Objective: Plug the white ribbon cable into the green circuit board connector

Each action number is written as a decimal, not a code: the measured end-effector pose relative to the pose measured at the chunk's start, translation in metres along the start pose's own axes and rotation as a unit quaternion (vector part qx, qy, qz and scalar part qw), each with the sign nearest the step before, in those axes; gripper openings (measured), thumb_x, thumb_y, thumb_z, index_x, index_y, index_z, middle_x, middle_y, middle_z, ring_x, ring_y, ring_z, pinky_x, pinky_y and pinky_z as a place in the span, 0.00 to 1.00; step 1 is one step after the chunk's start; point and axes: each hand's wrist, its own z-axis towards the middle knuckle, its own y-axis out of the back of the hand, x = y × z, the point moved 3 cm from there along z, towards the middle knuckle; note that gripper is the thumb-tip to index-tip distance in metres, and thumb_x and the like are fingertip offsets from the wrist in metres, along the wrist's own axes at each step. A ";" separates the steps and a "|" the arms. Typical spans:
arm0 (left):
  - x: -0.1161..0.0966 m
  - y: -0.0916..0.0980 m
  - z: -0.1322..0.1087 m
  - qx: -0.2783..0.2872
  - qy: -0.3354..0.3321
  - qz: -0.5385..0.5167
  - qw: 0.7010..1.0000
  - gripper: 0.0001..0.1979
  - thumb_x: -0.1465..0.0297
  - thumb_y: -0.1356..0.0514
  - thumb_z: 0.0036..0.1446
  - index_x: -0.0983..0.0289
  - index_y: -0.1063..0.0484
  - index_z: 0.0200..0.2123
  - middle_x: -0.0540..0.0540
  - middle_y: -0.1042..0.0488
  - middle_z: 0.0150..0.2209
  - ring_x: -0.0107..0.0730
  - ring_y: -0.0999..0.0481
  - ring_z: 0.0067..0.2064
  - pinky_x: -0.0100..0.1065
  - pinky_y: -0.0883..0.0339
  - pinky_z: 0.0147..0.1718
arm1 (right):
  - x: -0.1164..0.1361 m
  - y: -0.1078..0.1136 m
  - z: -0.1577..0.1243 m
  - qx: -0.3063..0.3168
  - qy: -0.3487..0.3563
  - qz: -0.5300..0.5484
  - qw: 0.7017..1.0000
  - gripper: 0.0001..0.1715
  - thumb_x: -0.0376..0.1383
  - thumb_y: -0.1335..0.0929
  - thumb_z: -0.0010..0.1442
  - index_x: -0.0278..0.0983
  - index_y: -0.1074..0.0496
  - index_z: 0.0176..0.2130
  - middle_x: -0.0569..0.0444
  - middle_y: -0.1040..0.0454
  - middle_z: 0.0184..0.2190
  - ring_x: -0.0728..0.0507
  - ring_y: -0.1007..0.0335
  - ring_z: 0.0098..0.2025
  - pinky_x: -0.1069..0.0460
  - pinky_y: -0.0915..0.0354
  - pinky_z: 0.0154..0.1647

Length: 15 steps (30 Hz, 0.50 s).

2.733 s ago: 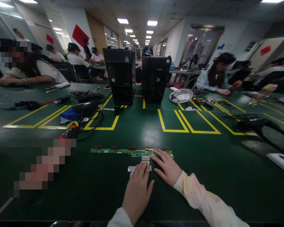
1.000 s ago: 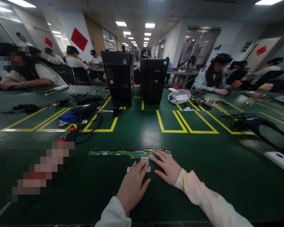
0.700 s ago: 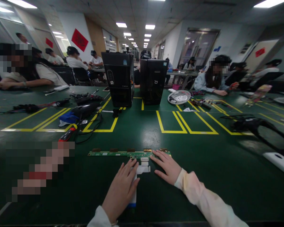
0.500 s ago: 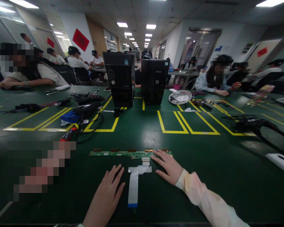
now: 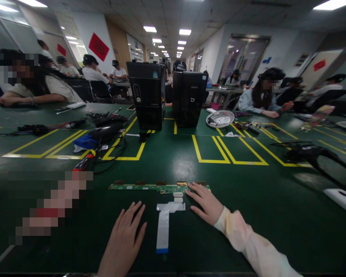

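A long, narrow green circuit board (image 5: 150, 187) lies across the table in front of me, with copper-coloured tabs along its far edge. From its near side a white flat ribbon cable (image 5: 163, 231) runs toward me, bent into a T shape and ending in a blue tip. My right hand (image 5: 206, 204) lies with fingers spread, its fingertips over the right end of the board. Left of the cable, my left hand (image 5: 125, 234) rests flat on the table, fingers apart, touching neither board nor cable.
Two black computer towers (image 5: 146, 96) stand at the table's middle. Left lie a blue cloth item (image 5: 88, 142) and black cables (image 5: 115, 154). To the right are a white round basket (image 5: 220, 119), a black frame-like object (image 5: 314, 152) and a white object (image 5: 341, 200). People sit around.
My left hand has shifted slightly left, away from the ribbon cable. The right hand, the board and the cable stay in place.
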 end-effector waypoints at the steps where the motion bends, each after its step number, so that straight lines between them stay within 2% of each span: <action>1: 0.000 0.000 0.000 0.001 0.001 0.001 1.000 0.24 0.61 0.51 0.63 0.59 0.40 0.61 0.56 0.36 0.61 0.42 0.39 0.63 0.51 0.43 0.60 | 0.002 0.001 0.001 -0.004 0.007 0.002 1.000 0.29 0.43 0.41 0.65 0.37 0.41 0.62 0.45 0.46 0.64 0.38 0.58 0.67 0.36 0.51 0.64; 4: 0.000 -0.001 0.003 0.001 0.007 0.007 1.000 0.24 0.61 0.51 0.63 0.60 0.40 0.61 0.57 0.36 0.61 0.42 0.39 0.62 0.51 0.43 0.59 | 0.011 0.004 0.007 -0.008 0.047 0.022 0.999 0.26 0.42 0.41 0.65 0.39 0.38 0.60 0.45 0.46 0.64 0.38 0.59 0.67 0.36 0.54 0.65; 7: -0.001 -0.001 0.007 0.001 0.006 0.011 1.000 0.24 0.62 0.52 0.63 0.61 0.39 0.60 0.58 0.36 0.61 0.42 0.38 0.62 0.51 0.42 0.59 | 0.020 0.006 0.014 0.021 0.075 0.045 0.996 0.28 0.45 0.39 0.64 0.42 0.38 0.61 0.46 0.50 0.65 0.37 0.59 0.67 0.36 0.55 0.65; 11: -0.002 -0.001 0.012 0.002 0.008 0.011 1.000 0.24 0.61 0.52 0.63 0.61 0.39 0.60 0.58 0.36 0.61 0.43 0.38 0.62 0.50 0.42 0.59 | 0.023 0.006 0.016 0.073 0.056 0.044 0.995 0.34 0.50 0.37 0.61 0.45 0.43 0.63 0.46 0.54 0.67 0.35 0.60 0.67 0.35 0.56 0.64; 15: -0.001 -0.002 0.012 0.003 0.007 0.010 1.000 0.24 0.61 0.52 0.63 0.62 0.39 0.60 0.58 0.36 0.61 0.43 0.38 0.62 0.51 0.42 0.59 | 0.022 0.007 0.008 0.094 0.036 0.040 0.994 0.37 0.52 0.37 0.61 0.45 0.47 0.65 0.46 0.56 0.67 0.35 0.60 0.68 0.35 0.56 0.65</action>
